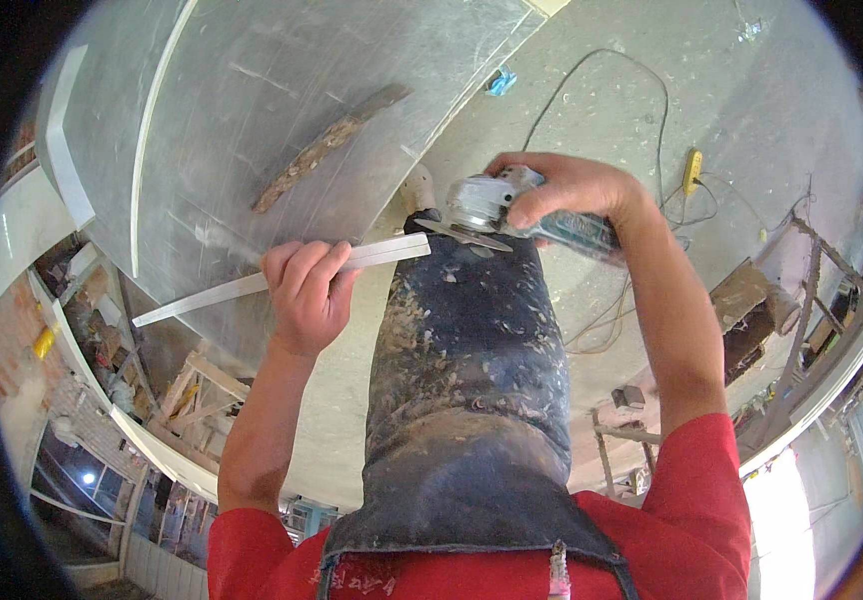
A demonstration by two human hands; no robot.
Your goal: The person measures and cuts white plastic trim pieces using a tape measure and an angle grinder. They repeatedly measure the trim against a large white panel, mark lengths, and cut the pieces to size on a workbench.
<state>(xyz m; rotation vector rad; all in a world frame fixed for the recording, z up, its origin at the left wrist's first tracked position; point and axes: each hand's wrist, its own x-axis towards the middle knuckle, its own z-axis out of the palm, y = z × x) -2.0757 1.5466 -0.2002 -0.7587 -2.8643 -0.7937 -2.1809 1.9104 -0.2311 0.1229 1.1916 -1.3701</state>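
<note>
My left hand (312, 295) is closed around a long, pale grey strip (392, 252), which slants up to the right, its far left part over a large grey sheet. In my right hand (587, 185) is an angle grinder (480, 200), gripped by its body with the head turned left. The grinder's disc (467, 236) tilts just below the head, close beside the strip's right end; whether they touch I cannot tell. Below both hands hangs my dark, dust-stained apron (467, 350).
The large grey sheet surface (282, 90) bears a rough brown piece (332, 145) and a long thin strip (147, 130). A black cable (667, 120) loops over the floor near a yellow power box (692, 172). A blue scrap (501, 82) lies beyond; wooden frames (202, 385) stand lower left.
</note>
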